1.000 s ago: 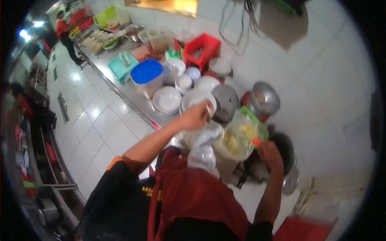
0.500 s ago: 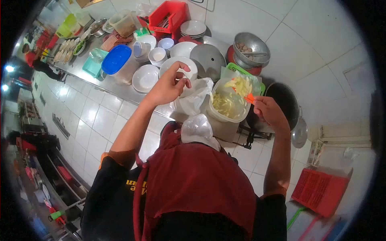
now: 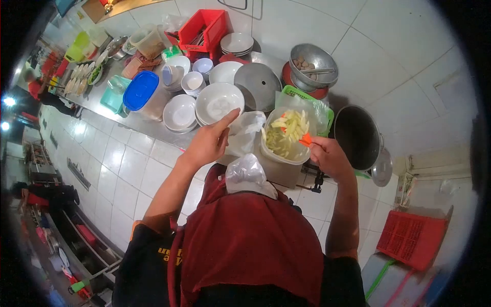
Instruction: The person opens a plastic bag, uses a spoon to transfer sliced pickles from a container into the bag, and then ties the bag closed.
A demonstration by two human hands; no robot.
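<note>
My right hand (image 3: 330, 156) is closed round an orange serving spoon (image 3: 306, 139) heaped with pale yellow-green cut pieces (image 3: 293, 126). The load is held over a white plastic tub (image 3: 284, 160), where more of the same pieces lie. My left hand (image 3: 206, 145) has its index finger stretched out and the other fingers loosely curled, holding nothing. That fingertip overlaps the near rim of a white bowl (image 3: 219, 101) on a stack. Between left hand and tub lies a crumpled white plastic bag (image 3: 247, 134).
A large dark pot (image 3: 356, 137) stands right of the tub, beside a green basket (image 3: 322, 106). Behind are a round metal lid (image 3: 257, 86) and a metal bowl (image 3: 321, 52). A blue-lidded container (image 3: 141, 91) sits left. People work far left.
My left hand has lowered, its index finger now reaching toward the bowl. The loaded spoon in my right hand has shifted slightly left and down over the tub.
</note>
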